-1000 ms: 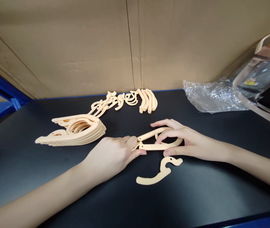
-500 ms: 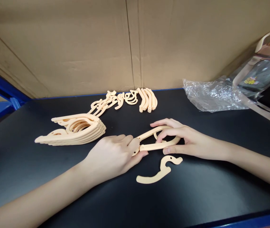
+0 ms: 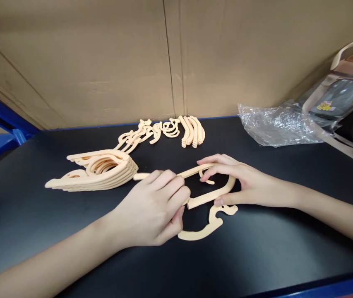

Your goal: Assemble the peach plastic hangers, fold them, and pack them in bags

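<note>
My left hand [image 3: 154,203] pinches the near end of a peach plastic hanger piece [image 3: 209,194] that lies on the black table [image 3: 257,248]. At the piece's curved far end my right hand [image 3: 241,182] grips it, thumb below and fingers over the top. The piece's two arms are spread apart, and one tip pokes out to the left of my left fingers. A loose peach hook part [image 3: 205,225] rests on the table just in front of both hands, not touched.
A stack of folded peach hangers [image 3: 98,171] lies left of the hands. Several loose hook and arm parts [image 3: 170,130] lie at the back by the cardboard wall [image 3: 133,62]. Crumpled clear plastic [image 3: 275,126] and a bag [image 3: 346,95] sit at the right.
The hanger piece's arms have opened apart. My left hand has lifted and slid back a little along the lower arm; my right hand holds the curved end in the same place.
</note>
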`<move>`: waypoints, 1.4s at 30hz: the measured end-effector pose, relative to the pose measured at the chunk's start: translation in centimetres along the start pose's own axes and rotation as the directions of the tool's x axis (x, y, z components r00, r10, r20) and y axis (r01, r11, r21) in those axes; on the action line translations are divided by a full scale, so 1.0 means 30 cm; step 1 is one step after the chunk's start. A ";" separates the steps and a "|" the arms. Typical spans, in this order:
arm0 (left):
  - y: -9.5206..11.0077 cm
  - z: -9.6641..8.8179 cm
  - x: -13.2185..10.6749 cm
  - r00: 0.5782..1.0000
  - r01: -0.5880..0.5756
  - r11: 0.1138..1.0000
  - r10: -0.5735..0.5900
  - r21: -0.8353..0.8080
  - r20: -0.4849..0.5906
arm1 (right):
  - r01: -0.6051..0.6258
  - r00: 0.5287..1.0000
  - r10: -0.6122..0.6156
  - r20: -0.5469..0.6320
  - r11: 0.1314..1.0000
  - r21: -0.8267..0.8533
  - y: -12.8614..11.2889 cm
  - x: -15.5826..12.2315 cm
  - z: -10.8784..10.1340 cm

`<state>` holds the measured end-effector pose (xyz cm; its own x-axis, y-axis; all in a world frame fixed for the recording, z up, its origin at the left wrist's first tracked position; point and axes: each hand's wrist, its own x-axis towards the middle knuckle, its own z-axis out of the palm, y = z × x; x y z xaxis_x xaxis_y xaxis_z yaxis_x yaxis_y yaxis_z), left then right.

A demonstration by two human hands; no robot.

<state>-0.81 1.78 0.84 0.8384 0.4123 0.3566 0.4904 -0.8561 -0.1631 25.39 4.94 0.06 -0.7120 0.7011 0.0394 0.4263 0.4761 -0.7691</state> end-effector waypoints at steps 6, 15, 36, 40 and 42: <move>-0.003 0.007 -0.007 0.999 -0.035 0.999 0.037 -0.032 0.032 | 0.080 0.997 -0.081 -0.008 0.994 -0.078 0.013 0.010 -0.002; -0.011 0.016 -0.016 1.000 -0.003 0.968 0.008 -0.251 0.020 | -0.080 0.992 0.082 -0.093 0.996 0.024 0.000 -0.006 0.014; -0.006 0.014 -0.011 1.000 0.017 0.982 -0.018 -0.188 -0.003 | 0.148 0.975 -0.185 -0.120 0.954 -0.262 0.020 0.005 -0.007; -0.005 0.007 -0.012 1.000 -0.002 0.980 0.002 -0.199 0.000 | 0.160 0.978 -0.192 -0.081 0.941 -0.298 0.007 0.007 -0.005; -0.004 0.008 -0.015 1.000 -0.006 0.978 0.007 -0.209 0.004 | 0.175 0.976 -0.206 -0.075 0.938 -0.299 -0.001 0.008 -0.004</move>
<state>-1.19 1.76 0.48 0.8427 0.4074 0.3520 0.4246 -0.9049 0.0308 25.29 5.16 0.18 -0.7406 0.6257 0.2449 0.4421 0.7283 -0.5236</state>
